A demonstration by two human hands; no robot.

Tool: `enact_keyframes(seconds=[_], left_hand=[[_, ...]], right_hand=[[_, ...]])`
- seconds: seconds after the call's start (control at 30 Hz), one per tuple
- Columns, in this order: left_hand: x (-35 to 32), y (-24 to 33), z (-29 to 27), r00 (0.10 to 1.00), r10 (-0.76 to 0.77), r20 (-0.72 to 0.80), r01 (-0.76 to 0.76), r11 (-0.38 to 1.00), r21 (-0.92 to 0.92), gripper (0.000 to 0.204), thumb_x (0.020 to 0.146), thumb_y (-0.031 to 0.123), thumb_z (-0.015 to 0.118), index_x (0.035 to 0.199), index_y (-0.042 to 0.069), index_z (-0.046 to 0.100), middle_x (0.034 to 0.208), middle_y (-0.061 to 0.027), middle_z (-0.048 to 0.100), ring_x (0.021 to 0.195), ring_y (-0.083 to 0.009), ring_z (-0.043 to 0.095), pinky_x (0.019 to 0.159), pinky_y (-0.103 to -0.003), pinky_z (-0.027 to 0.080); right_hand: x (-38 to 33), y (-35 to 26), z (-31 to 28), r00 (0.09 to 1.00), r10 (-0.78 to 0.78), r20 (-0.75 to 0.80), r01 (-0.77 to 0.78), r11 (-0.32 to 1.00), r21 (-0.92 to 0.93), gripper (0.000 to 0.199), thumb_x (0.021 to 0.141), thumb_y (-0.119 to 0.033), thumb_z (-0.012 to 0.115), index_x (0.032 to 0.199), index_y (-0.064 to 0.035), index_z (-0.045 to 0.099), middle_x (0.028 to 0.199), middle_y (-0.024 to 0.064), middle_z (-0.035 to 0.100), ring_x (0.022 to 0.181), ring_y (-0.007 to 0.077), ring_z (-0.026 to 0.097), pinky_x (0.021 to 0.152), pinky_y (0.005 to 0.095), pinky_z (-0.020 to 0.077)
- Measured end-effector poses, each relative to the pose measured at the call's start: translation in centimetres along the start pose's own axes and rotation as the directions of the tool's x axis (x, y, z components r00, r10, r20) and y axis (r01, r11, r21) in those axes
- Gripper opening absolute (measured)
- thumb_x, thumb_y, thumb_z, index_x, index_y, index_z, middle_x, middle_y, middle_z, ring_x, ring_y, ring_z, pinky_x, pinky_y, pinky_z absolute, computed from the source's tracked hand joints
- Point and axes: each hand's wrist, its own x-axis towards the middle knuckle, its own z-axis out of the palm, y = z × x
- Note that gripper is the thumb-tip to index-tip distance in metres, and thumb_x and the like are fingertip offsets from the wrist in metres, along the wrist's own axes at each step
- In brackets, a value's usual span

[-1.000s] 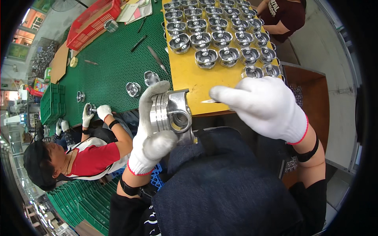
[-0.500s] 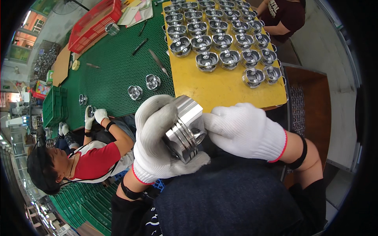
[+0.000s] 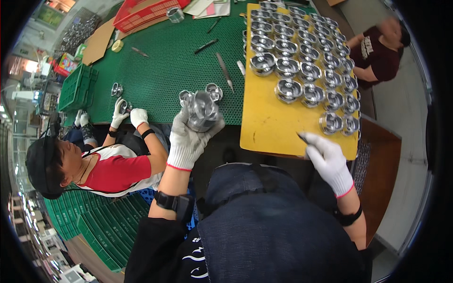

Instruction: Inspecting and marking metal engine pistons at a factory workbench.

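My left hand (image 3: 188, 141), in a white knit glove, holds a shiny metal piston (image 3: 203, 113) up over the near edge of the green mat; the piston is smeared by motion. Two pistons behind it, one of them the right-hand piston (image 3: 214, 91), lie on the mat, partly covered by it. To the right, my gloved right hand (image 3: 326, 158) is closed over the front edge of the yellow board (image 3: 269, 127). A short dark tip (image 3: 302, 136) sticks out past its fingers; the rest of that slim tool is hidden in the hand. Rows of pistons (image 3: 289, 89) stand on the board.
On the green mat (image 3: 160, 61) lie a grey pointed tool (image 3: 225, 70), a black pen-like stick (image 3: 206, 46) and a tape roll (image 3: 117, 45). A red crate (image 3: 146, 16) stands behind. At left a co-worker (image 3: 118, 174) handles a piston; another person (image 3: 380, 52) is at right.
My hands have moved apart: the left lifted the piston forward over the mat, the right left the piston and went right to the yellow board. The view has shifted left.
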Motion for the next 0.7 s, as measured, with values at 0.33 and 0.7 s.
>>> enact_keyframes(seconds=[0.33,0.7], left_hand=[[12.2,-3.7,-17.9,0.873,-0.064,-0.484,0.208,0.946,0.250,0.028,0.099,0.021,0.036,0.124,0.019,0.049,0.102,-0.0005,0.063,0.080,-0.0157,0.063,0.050,-0.029,0.052],[24.8,2.1,-30.5,0.855,0.489,0.171,-0.187,-0.017,0.982,0.024,0.079,0.019,0.065,0.099,0.006,0.065,0.097,-0.0168,0.067,0.086,-0.0325,0.065,0.075,-0.039,0.050]], right_hand=[[-3.2,0.7,3.9,0.922,0.380,0.068,-0.377,0.924,-0.055,0.031,0.084,-0.008,0.054,0.114,-0.0022,0.062,0.096,0.0159,0.067,0.080,0.0200,0.068,0.076,0.0286,0.0524],[-4.0,0.6,3.7,0.955,0.201,-0.217,-0.249,0.943,-0.222,0.029,0.085,-0.015,0.059,0.113,-0.0072,0.062,0.096,0.0144,0.065,0.090,0.0296,0.063,0.081,0.0351,0.0500]])
